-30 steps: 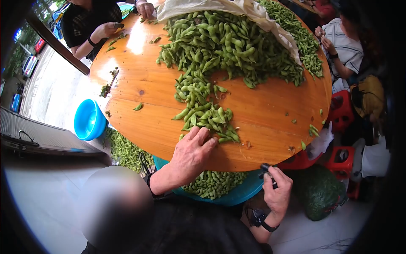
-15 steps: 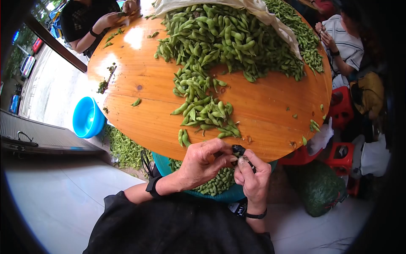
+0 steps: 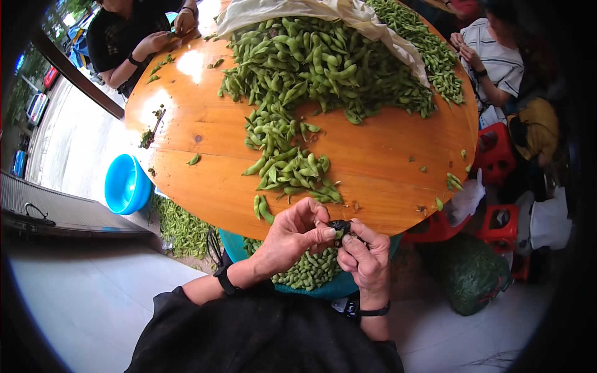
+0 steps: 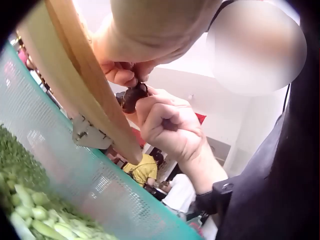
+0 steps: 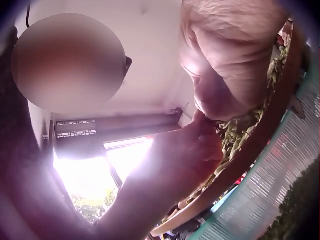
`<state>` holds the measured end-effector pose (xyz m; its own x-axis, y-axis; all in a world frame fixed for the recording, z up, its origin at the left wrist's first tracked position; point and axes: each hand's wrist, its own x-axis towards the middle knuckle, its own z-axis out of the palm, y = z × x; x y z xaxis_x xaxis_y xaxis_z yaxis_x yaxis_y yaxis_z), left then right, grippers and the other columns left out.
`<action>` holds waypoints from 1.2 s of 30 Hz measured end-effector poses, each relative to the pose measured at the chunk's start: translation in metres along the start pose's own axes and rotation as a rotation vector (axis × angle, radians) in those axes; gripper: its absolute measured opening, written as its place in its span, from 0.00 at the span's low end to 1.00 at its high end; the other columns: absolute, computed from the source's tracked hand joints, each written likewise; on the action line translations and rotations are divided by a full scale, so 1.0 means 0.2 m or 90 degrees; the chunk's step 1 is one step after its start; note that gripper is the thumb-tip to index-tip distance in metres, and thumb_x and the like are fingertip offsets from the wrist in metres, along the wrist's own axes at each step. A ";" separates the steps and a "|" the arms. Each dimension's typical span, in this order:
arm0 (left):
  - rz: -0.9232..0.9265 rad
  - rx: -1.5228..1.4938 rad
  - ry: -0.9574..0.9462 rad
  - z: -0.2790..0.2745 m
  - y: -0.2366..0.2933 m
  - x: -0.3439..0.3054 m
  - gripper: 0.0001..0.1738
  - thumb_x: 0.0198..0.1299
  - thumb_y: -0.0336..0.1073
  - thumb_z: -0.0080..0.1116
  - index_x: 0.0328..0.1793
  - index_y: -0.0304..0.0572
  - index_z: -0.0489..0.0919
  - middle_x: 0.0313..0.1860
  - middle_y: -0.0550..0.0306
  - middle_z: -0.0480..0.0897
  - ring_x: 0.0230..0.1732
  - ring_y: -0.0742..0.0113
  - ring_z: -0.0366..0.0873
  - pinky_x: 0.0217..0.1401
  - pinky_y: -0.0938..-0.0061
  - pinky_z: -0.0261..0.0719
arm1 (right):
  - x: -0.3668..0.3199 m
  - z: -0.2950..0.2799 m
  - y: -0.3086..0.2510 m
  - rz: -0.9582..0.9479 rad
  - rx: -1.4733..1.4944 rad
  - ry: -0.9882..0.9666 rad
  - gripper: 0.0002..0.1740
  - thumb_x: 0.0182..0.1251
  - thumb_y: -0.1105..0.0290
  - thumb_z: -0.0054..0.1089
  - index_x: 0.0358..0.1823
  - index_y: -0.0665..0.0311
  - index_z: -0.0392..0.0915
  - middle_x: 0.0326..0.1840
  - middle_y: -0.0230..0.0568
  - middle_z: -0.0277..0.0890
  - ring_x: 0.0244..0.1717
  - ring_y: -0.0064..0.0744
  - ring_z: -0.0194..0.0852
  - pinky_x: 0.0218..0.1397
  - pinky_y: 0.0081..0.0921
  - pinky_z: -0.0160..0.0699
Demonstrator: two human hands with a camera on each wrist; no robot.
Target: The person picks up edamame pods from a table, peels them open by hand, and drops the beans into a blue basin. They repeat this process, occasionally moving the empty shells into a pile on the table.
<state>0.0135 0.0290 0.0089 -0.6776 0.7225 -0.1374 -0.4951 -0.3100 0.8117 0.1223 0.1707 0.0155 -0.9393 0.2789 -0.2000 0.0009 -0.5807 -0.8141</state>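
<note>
The left hand (image 3: 291, 235) is pinching one green pod (image 3: 336, 235) between thumb and fingertips, with only a sliver of it showing. The right hand (image 3: 367, 261) is curling round a small black clipper (image 3: 339, 225) and bringing it against the pod's end. The two hands are meeting just off the near edge of the round wooden table (image 3: 385, 161). They are hovering over the teal basket (image 3: 351, 287), probably so that finished pods drop straight into it; it is already holding a layer of them.

At the far left, a blue basin (image 3: 124, 183) is sitting on the floor beside a spread of pods (image 3: 180, 221). Two loose pods (image 3: 261, 208) are lying near the table edge. Just beyond them a small pile (image 3: 291, 165) is trailing down from the big heap (image 3: 323, 62), seemingly to be within easy reach of the left hand. The heap is spilling out of a white cloth sack (image 3: 373, 25). To the right, red stools (image 3: 497, 155) are standing beside another seated person (image 3: 500, 62).
</note>
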 end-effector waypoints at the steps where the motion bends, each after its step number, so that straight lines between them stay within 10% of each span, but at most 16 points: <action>1: -0.098 -0.097 -0.037 -0.01 0.02 0.00 0.13 0.64 0.27 0.66 0.48 0.43 0.73 0.32 0.64 0.80 0.32 0.72 0.80 0.33 0.81 0.76 | 0.00 -0.01 0.00 -0.004 0.018 -0.028 0.12 0.73 0.80 0.52 0.53 0.73 0.78 0.26 0.26 0.66 0.19 0.13 0.58 0.20 0.15 0.54; 5: -0.185 -0.173 -0.096 -0.02 0.03 0.01 0.16 0.64 0.30 0.66 0.54 0.43 0.72 0.31 0.63 0.81 0.27 0.73 0.78 0.25 0.81 0.68 | -0.01 0.01 -0.04 -0.016 -0.034 -0.016 0.10 0.71 0.81 0.54 0.51 0.73 0.79 0.29 0.29 0.69 0.21 0.17 0.64 0.21 0.17 0.62; 7: -0.175 -0.121 -0.113 -0.03 0.04 0.01 0.18 0.64 0.30 0.66 0.56 0.43 0.72 0.31 0.63 0.81 0.27 0.72 0.78 0.26 0.81 0.69 | -0.01 0.01 -0.04 -0.235 -0.475 -0.007 0.10 0.66 0.82 0.58 0.47 0.72 0.80 0.31 0.37 0.72 0.24 0.26 0.72 0.26 0.22 0.72; 10: -0.078 0.068 -0.095 0.01 0.09 -0.02 0.18 0.65 0.29 0.65 0.58 0.40 0.73 0.32 0.63 0.82 0.28 0.74 0.78 0.27 0.78 0.73 | 0.00 0.03 -0.04 -0.450 -0.705 0.022 0.11 0.60 0.83 0.61 0.45 0.71 0.81 0.33 0.44 0.72 0.28 0.37 0.77 0.32 0.26 0.77; 12: -0.012 0.399 -0.040 0.03 0.12 -0.03 0.12 0.63 0.26 0.65 0.51 0.36 0.76 0.31 0.55 0.82 0.27 0.70 0.79 0.31 0.74 0.78 | -0.02 0.01 -0.04 -0.438 -0.705 0.065 0.12 0.60 0.84 0.61 0.45 0.72 0.80 0.32 0.44 0.72 0.29 0.38 0.77 0.33 0.27 0.77; 13: 0.324 0.639 -0.077 -0.01 0.06 0.00 0.12 0.57 0.22 0.64 0.47 0.35 0.79 0.30 0.52 0.79 0.28 0.60 0.79 0.32 0.67 0.79 | -0.04 -0.01 -0.04 -0.426 -0.705 0.110 0.12 0.60 0.84 0.61 0.46 0.72 0.80 0.31 0.43 0.72 0.29 0.38 0.77 0.33 0.28 0.77; 17: 0.384 0.769 -0.188 -0.07 0.05 -0.05 0.19 0.45 0.18 0.59 0.46 0.36 0.79 0.29 0.54 0.72 0.33 0.54 0.76 0.32 0.62 0.77 | -0.08 -0.08 -0.09 -0.361 -0.665 0.231 0.17 0.61 0.83 0.57 0.52 0.74 0.79 0.30 0.42 0.71 0.27 0.32 0.72 0.30 0.26 0.71; 26: 0.355 0.897 -0.438 -0.22 -0.05 -0.21 0.15 0.41 0.27 0.59 0.39 0.35 0.75 0.35 0.53 0.71 0.37 0.56 0.74 0.36 0.62 0.77 | -0.21 -0.18 -0.02 -0.237 -0.598 0.274 0.15 0.63 0.83 0.56 0.51 0.75 0.79 0.28 0.38 0.68 0.22 0.24 0.68 0.25 0.23 0.66; 34: 0.230 0.617 -0.212 -0.02 -0.08 -0.18 0.06 0.61 0.23 0.63 0.43 0.36 0.78 0.30 0.53 0.77 0.30 0.59 0.80 0.32 0.65 0.78 | -0.23 -0.12 0.05 -0.248 -0.654 0.085 0.11 0.61 0.79 0.64 0.43 0.77 0.77 0.32 0.39 0.72 0.26 0.24 0.74 0.28 0.21 0.72; 36: -0.040 0.354 -0.153 0.02 -0.06 -0.17 0.03 0.67 0.25 0.59 0.43 0.36 0.77 0.35 0.57 0.80 0.33 0.70 0.79 0.32 0.70 0.77 | -0.20 -0.07 0.04 -0.283 -0.639 0.055 0.14 0.60 0.74 0.69 0.45 0.74 0.78 0.32 0.46 0.71 0.30 0.39 0.75 0.33 0.29 0.74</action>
<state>0.0446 0.0108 0.0059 -0.4821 0.8685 -0.1150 -0.1284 0.0598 0.9899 0.1640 0.1653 0.0090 -0.8977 0.3844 0.2154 -0.0162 0.4597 -0.8879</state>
